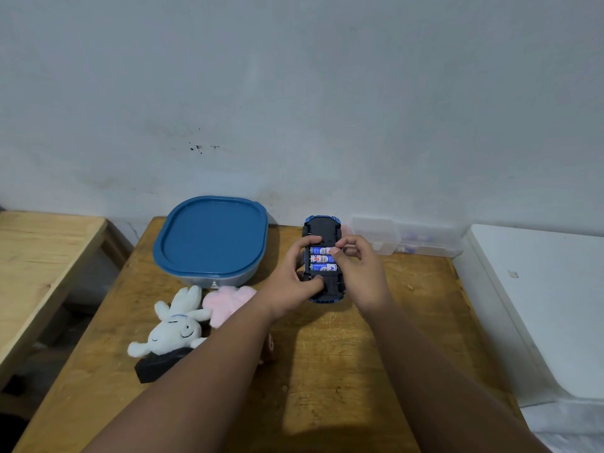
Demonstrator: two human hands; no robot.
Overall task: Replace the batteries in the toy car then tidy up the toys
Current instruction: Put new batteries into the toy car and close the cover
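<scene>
Left hand (295,273) gripped the car (322,226) from its left side: forefinger hooked over the far end of the chassis, thumb pressed on the near end, wrist straight, forearm coming in from bottom left. Right hand (361,273) came in from the right with fingers curled, thumb and forefinger pinched on the right ends of the batteries (320,259). The hands were close together, both on the car, with only the battery bay between them.

The car lay upside down on the table (359,354), toward the back and right of centre, nose to the wall, bay open. Three blue batteries sat crosswise in it.

Left of the car stood a box (212,237) with its blue lid on. In front of the box lay a pink plush (228,299) and a white bunny (176,328), touching each other, the bunny on something black (157,367). A clear case (405,238) stood against the wall just right of the car.
</scene>
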